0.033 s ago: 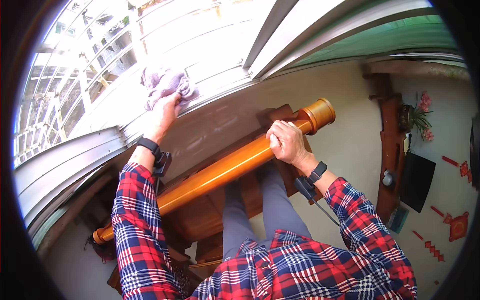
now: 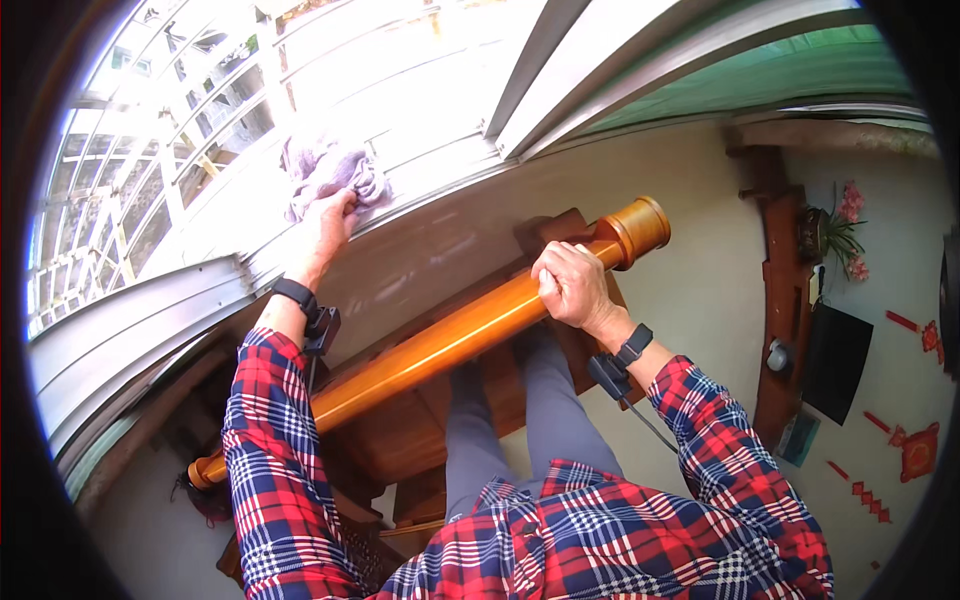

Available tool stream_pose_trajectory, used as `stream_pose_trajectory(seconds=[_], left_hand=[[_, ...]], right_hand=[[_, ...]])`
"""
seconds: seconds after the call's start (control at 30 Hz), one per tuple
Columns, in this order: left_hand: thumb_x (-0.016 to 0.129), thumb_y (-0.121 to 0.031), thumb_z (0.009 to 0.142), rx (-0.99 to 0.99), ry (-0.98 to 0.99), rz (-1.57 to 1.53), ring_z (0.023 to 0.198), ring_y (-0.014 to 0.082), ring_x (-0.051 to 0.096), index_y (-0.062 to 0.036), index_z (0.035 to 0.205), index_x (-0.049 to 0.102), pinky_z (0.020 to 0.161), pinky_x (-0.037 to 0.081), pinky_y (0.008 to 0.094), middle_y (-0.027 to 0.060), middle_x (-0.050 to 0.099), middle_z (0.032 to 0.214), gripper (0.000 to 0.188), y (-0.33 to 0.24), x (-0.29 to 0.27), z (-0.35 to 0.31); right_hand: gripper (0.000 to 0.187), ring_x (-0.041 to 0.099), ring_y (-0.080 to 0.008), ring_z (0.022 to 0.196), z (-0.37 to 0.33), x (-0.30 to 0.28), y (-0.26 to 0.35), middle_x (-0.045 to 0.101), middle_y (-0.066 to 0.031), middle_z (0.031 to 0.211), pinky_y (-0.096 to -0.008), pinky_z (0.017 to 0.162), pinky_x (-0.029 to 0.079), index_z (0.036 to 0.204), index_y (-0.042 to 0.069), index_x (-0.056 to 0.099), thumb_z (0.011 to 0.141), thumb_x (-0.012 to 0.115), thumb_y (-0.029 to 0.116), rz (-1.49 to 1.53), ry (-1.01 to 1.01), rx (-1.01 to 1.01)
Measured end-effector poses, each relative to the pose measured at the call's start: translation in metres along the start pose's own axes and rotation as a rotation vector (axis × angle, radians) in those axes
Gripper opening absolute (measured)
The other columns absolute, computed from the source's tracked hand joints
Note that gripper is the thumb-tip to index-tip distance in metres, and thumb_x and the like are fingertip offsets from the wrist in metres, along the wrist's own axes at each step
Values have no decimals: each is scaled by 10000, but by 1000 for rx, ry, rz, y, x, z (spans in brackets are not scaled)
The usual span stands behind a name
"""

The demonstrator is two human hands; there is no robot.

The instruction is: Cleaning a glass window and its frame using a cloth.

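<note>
My left hand (image 2: 328, 232) is stretched out to the window ledge, its fingers closed on a crumpled pale purple cloth (image 2: 325, 172). The cloth lies bunched on the bright window sill (image 2: 425, 165), and part of it is washed out by the glare. My right hand (image 2: 573, 283) is wrapped round a polished wooden rail (image 2: 430, 368) near its thick, rounded right end. The rail runs slantwise below the window, in front of my legs. Dark bands with small devices are on both wrists.
Metal window bars (image 2: 190, 150) stand beyond the sill at the far left. An aluminium frame (image 2: 560, 100) rises right of the cloth. At the right are a wooden shelf (image 2: 785, 370), a black screen (image 2: 838, 362), a potted plant with pink flowers (image 2: 835, 235) and red hanging ornaments (image 2: 914, 452).
My left hand and the cloth have shifted very slightly. My right hand keeps its grip on the rail in the same place.
</note>
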State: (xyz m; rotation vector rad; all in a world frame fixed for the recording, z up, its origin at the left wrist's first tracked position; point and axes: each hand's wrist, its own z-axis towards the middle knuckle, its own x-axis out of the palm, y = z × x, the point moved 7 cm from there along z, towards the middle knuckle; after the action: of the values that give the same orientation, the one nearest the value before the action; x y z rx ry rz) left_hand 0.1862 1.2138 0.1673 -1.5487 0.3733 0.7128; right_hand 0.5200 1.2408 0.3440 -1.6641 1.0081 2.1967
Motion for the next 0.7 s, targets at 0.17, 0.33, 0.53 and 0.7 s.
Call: stream_pose_trajectory(seconds=[0.17, 0.33, 0.53, 0.7], left_hand=[[748, -17, 821, -32, -41, -182, 820, 245, 725, -80, 1033, 699, 760, 566, 329, 112, 738, 879, 226, -48, 34, 30], [721, -92, 879, 101, -55, -297, 811, 248, 729, -68, 1061, 696, 750, 570, 347, 117, 747, 894, 185, -134, 82, 82], [667, -36, 904, 366, -87, -116, 966, 318, 709, -26, 1314, 559, 812, 557, 382, 151, 723, 1053, 425, -144, 113, 84], [588, 14, 914, 520, -13, -68, 1162, 358, 633, -12, 1368, 540, 1001, 496, 397, 213, 625, 1301, 457, -142, 103, 58]], right_hand=[[49, 575, -253, 706, 4, -10, -8, 554, -44, 737, -376, 640, 429, 752, 110, 570, 799, 565, 123, -8, -5, 16], [28, 571, -252, 701, 7, -6, -11, 549, -46, 734, -375, 638, 429, 751, 112, 567, 779, 571, 116, 6, -11, 6], [33, 561, -253, 689, 17, 3, -4, 541, -49, 729, -377, 630, 422, 746, 109, 564, 778, 572, 117, 35, -13, -11], [36, 559, -254, 688, 9, 2, -15, 541, -49, 731, -373, 622, 417, 741, 106, 565, 775, 576, 113, 4, 8, 12]])
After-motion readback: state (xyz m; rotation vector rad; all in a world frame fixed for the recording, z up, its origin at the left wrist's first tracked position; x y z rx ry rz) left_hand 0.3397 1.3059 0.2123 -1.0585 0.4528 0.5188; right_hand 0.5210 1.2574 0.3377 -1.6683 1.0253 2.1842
